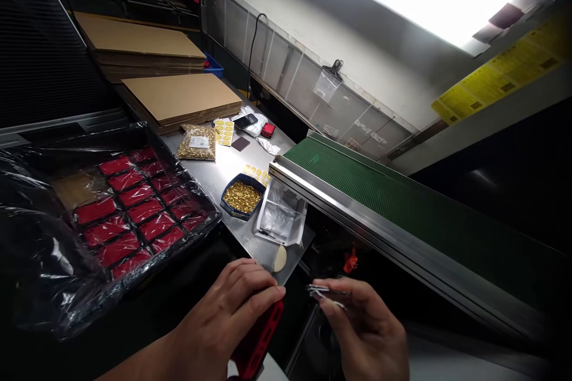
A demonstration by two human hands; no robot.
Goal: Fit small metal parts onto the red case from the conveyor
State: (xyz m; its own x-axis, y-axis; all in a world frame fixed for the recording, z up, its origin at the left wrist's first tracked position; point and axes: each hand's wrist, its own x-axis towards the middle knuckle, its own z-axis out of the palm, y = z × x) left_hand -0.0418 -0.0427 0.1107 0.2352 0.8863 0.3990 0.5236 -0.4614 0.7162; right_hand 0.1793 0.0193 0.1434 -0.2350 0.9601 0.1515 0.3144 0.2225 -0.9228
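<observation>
Finishes, as I read them over my feed:
- Slotted case: red, smooth, plastic-looking, low sheen.
- Slim pieces: bright, metal-looking, glossy; exact material unclear to me.
- Bench: smooth metal, reflective.
- Conveyor belt: green, finely ribbed, matt.
- Conveyor rail: bare metal, satin.
- Cardboard sheets: brown, matt, rough-edged.
- Liner: thin plastic film, creased, highly glossy.
- Red packs: shiny, film-like surface.
- Gold-coloured bits: metallic glitter.
- Dish: dark blue, plastic-looking.
- Parts bag: clear plastic, shiny, with a matt paper-like label.
</observation>
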